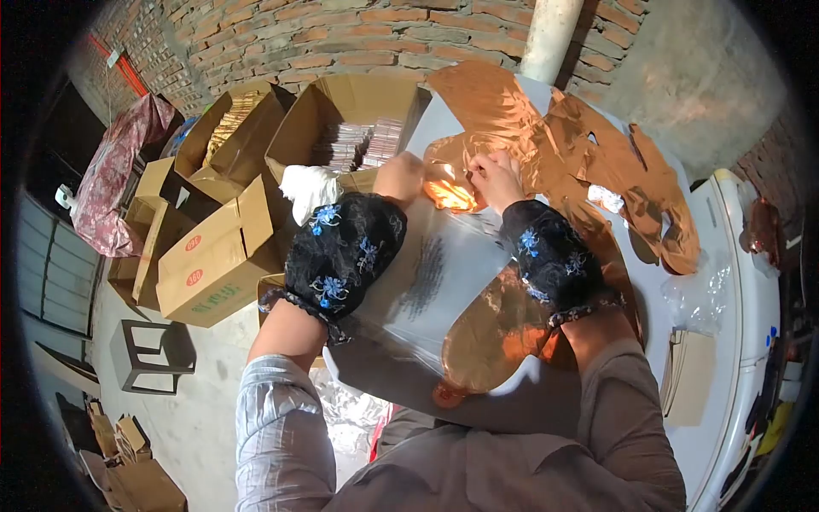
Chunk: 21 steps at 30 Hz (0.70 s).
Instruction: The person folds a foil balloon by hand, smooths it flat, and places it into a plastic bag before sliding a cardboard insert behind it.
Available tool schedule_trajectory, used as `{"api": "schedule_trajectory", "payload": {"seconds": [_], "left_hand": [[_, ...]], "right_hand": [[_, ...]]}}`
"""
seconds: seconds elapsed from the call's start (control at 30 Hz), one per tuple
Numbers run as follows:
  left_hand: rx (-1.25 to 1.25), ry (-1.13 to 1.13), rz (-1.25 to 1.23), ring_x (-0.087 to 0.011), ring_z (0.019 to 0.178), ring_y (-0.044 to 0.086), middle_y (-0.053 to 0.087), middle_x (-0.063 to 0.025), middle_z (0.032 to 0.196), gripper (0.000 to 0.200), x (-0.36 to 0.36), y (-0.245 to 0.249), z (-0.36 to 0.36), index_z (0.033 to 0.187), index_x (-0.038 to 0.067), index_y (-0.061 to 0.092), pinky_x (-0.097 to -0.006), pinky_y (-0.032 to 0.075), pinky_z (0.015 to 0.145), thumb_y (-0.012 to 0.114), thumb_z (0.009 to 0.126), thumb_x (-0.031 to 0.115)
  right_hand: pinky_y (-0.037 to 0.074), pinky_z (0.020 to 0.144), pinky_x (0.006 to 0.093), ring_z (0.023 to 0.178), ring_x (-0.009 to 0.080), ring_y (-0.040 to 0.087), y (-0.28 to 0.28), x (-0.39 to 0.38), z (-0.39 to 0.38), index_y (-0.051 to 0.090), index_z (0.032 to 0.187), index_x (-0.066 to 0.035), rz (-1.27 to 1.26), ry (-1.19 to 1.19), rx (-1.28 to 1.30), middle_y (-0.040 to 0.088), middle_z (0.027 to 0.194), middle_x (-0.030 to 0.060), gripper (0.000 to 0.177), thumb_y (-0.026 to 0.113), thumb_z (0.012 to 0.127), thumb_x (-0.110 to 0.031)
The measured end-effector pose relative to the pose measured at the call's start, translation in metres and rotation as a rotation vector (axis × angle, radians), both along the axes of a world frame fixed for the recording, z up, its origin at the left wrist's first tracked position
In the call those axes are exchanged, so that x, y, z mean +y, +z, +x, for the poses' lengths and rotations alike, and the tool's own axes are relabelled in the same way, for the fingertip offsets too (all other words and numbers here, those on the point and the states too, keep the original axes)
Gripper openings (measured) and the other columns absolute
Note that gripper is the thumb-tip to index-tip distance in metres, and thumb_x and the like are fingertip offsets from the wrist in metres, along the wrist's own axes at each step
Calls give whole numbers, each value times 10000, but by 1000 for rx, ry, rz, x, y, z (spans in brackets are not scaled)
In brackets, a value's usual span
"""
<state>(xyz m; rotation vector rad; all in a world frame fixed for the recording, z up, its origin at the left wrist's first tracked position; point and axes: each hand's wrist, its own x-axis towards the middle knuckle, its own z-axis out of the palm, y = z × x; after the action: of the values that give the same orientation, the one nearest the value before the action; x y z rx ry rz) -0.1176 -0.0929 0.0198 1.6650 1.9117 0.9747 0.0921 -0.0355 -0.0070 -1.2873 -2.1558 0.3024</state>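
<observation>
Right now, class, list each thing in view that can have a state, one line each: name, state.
left hand, curled at the foil's edge, grip hidden
right hand, fingers pinched on the copper foil sheet
copper foil sheet, bent up, glaring
foil pile, loose and crinkled
big box, open, packs stacked inside
side box, flaps open
stool, upright on the floor

Just beyond the left hand (399, 177) stands an open brown cardboard box (341, 107) holding stacked silvery packets (358, 145), and farther to that hand's left sit a brown carton with round red labels (213, 264) and a dark plastic stool (153, 354). Well right of the right hand (495, 179), flat tan card pieces (689, 375) lie beside crumpled clear plastic film (704, 294); a red brick wall (341, 34) rises beyond both hands.
</observation>
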Motion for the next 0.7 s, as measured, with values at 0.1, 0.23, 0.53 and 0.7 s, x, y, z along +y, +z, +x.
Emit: {"api": "schedule_trajectory", "payload": {"seconds": [0.1,0.23,0.53,0.7], "left_hand": [[-103,-31,89,-326,871,677,665,-232,986,566,-15,7,22,1245,-14,487,-400,530,762,716,860,333],[141,-63,254,-344,1010,613,575,-269,1078,730,-33,8,60,1362,16,358,-388,516,829,753,823,308],[-263,1,349,-285,992,583,526,-211,1125,633,10,-34,57,1308,-19,375,-373,510,862,732,787,19],[-156,114,421,-298,952,591,523,-188,1095,463,10,-30,51,1218,7,478,-368,499,871,699,811,2]], "right_hand": [[371,948,407,1065,348,465,5,-2,-2,685,920,-169,-41,-26,50,568,1064,112,158,661,841,-304],[360,927,395,1035,305,509,10,-1,-2,702,855,-158,-14,-31,108,623,955,97,208,661,832,-361],[389,903,396,967,285,563,0,22,7,697,856,-109,-146,100,277,659,864,96,252,674,850,-360],[468,760,353,799,234,622,8,19,9,678,846,-42,-184,136,382,672,795,99,241,695,853,-282]]}}
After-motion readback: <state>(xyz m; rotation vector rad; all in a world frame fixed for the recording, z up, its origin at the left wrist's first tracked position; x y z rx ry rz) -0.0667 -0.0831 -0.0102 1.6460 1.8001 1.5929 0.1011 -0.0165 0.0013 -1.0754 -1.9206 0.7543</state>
